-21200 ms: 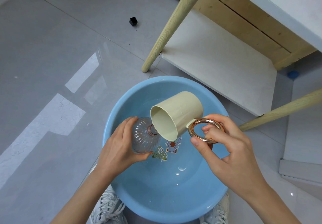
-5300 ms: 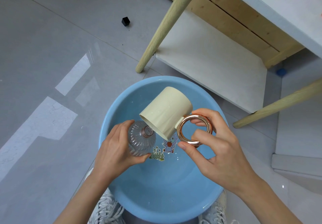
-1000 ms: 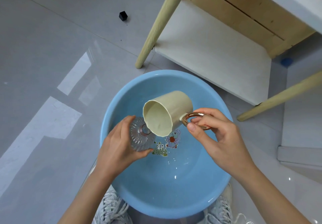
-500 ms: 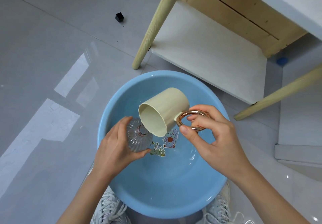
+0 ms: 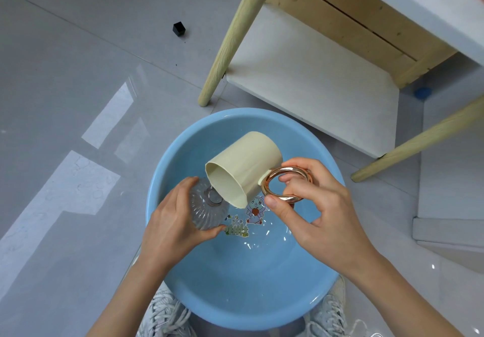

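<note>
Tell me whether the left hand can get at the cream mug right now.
Probably not freely: the left hand grips the glass bottle, though the mug tilts right beside it with nothing between.

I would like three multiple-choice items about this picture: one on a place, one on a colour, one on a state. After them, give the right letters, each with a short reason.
1. Where is the bottle relative to the basin?
A. outside it
B. over it, gripped by the left hand
C. hidden under it

2. What colour is the handle of the cup?
A. rose gold
B. green
C. black

3. How is the cup held?
A. upright
B. fully upside down
C. tilted, mouth over the bottle's neck

Answers:
1 B: the left hand's fingers curl round the bottle inside the basin's outline.
2 A: the ring pinched by the right hand shines rose gold.
3 C: the cup's open mouth leans down toward the neck.
</note>
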Motion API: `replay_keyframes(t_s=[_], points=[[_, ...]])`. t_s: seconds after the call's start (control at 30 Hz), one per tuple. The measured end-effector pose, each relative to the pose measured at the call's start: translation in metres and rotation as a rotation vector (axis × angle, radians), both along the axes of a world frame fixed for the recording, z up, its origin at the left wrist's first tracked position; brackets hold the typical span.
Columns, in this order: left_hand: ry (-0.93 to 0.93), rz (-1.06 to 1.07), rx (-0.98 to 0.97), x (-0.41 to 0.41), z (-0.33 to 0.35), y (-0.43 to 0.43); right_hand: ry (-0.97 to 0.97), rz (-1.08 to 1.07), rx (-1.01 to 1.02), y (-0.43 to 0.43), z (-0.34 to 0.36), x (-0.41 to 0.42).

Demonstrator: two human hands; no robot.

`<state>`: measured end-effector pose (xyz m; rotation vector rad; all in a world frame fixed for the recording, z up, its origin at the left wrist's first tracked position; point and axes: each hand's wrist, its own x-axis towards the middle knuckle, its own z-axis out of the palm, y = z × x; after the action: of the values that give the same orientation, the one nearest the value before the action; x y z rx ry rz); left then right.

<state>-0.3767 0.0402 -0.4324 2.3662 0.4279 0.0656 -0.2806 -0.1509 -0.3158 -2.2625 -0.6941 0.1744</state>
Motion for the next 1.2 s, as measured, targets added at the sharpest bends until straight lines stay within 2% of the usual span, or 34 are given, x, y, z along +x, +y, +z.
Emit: replay_keyframes(t_s=[1.2], points=[[-0.024, 0.020, -0.001, -0.0008, -0.0002, -0.0010, -0.155, 0.105, -0.059, 0.0036, 0.0056, -0.0029]])
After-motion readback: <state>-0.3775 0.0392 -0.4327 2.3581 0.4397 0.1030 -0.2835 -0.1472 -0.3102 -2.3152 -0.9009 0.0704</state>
